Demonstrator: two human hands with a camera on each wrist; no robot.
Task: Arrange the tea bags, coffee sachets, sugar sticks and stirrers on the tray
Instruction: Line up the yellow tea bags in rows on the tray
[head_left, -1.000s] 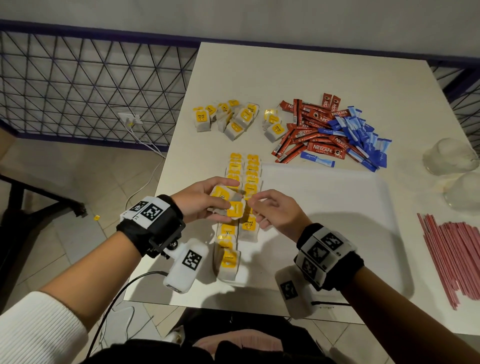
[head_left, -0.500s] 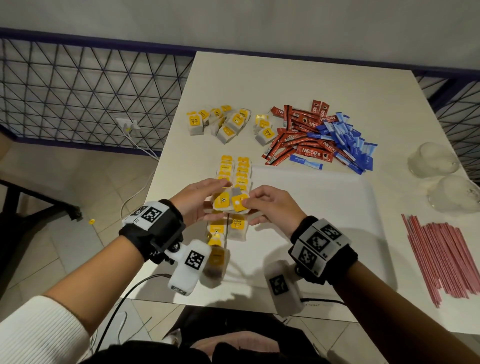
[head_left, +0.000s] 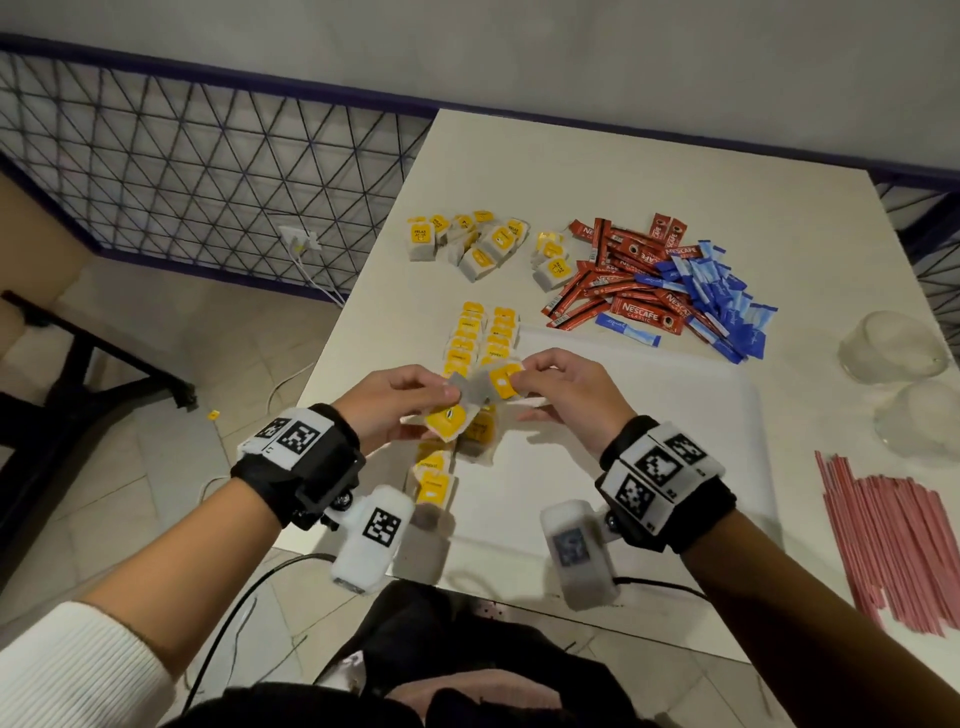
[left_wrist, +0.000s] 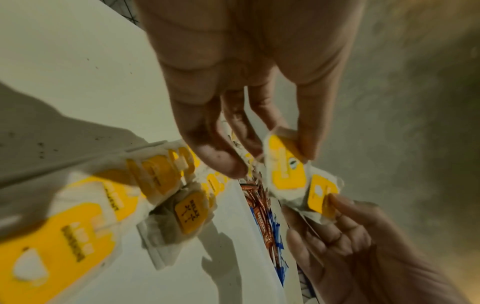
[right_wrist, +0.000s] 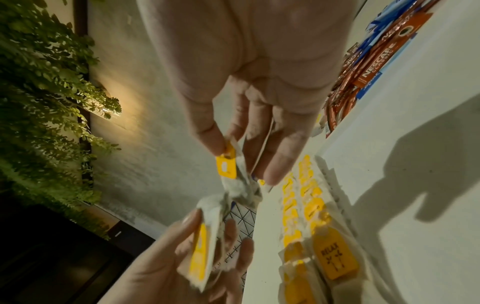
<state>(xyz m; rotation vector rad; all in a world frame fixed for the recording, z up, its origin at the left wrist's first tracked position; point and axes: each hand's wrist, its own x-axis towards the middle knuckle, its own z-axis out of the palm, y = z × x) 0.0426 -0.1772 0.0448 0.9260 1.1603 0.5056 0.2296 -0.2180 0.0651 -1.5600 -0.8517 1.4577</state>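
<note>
Both hands have lifted off the rows of tea bags since a second ago and now hold two bags up above the tray (head_left: 649, 441). The left hand (head_left: 389, 405) pinches one tea bag (head_left: 449, 418), and the right hand (head_left: 566, 389) pinches the yellow tag of the other bag (head_left: 501, 382). The two bags touch.
</note>
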